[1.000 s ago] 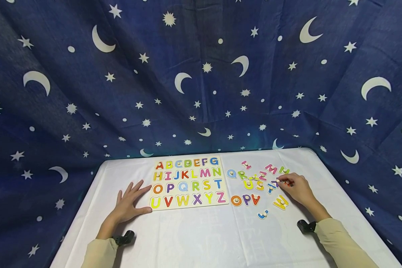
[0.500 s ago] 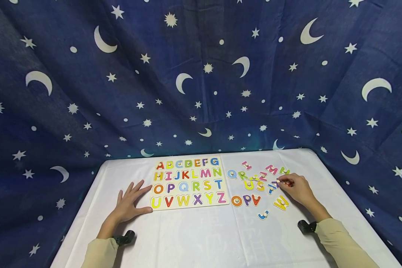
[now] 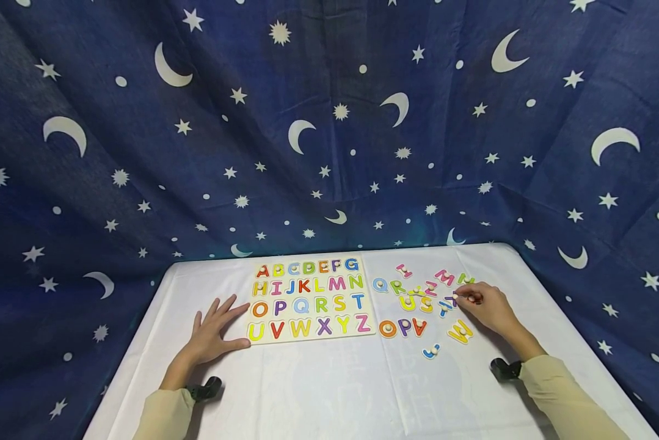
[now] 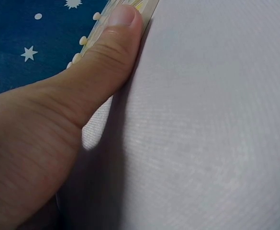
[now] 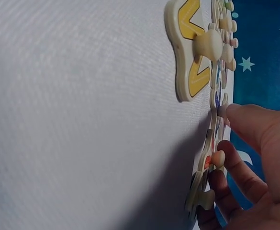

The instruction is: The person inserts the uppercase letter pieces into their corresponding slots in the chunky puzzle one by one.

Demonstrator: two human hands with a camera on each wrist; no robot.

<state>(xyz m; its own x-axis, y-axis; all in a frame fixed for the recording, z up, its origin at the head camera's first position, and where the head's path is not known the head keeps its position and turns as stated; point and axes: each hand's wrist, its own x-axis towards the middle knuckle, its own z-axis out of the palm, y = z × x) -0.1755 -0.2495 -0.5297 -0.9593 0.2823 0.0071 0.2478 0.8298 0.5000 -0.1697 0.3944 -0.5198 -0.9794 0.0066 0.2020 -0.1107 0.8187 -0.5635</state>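
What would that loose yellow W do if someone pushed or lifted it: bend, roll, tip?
The loose yellow W would probably stay stiff, since its edge looks thick and solid. Lying flat on the white cloth, it would likely slide rather than roll or tip. The round knob near its middle should make it easy to pinch and lift.

The board (image 3: 313, 296) carried four rows of capitals: A to G, H to N, O to T and U to Z. Singly, to its right, could be read a pink I (image 3: 404, 271), pink M (image 3: 444, 278), pink Z (image 3: 430, 288), pale blue Q (image 3: 380, 285), green R (image 3: 397, 287), green N (image 3: 465, 279), yellow U (image 3: 408, 304), yellow S (image 3: 426, 305), yellow W (image 3: 460, 332), orange O (image 3: 387, 329), purple P (image 3: 404, 328), red V (image 3: 419, 328), blue T (image 3: 444, 308) and blue J (image 3: 431, 351). The letter on a purple piece (image 3: 453, 299) was partly covered.
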